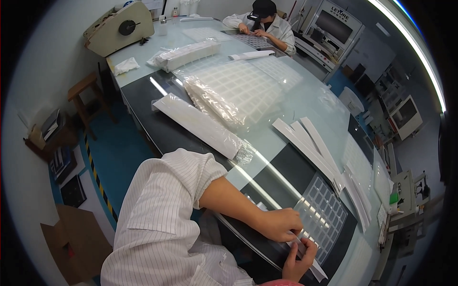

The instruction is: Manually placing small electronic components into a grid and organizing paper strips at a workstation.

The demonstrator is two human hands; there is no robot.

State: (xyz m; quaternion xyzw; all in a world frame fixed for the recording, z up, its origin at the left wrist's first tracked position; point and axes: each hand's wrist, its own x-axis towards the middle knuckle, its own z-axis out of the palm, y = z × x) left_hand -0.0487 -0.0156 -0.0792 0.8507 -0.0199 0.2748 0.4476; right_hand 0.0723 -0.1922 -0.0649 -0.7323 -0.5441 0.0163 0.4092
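At the table's near edge both my hands are close together over a narrow white strip (pixel 318 272). My left hand (pixel 280 225) reaches in from the left with its fingers pinched at the strip's upper end; the fingertips are partly hidden. Below it, my right hand (pixel 299 259) is curled with thumb and forefinger about the same strip, whose lower end sticks out past the hand. Just beyond my hands lies a clear tray with many small square compartments (pixel 329 209), flat on the dark part of the tabletop.
Long white strips (pixel 307 152) lie beyond the tray, more to its right (pixel 358 202). A plastic-wrapped white bundle (pixel 198 125) and stacked clear compartment trays (pixel 234 88) sit farther off. Across the table a co-worker (pixel 265 26) bends over another tray. A wooden stool (pixel 88 93) stands left.
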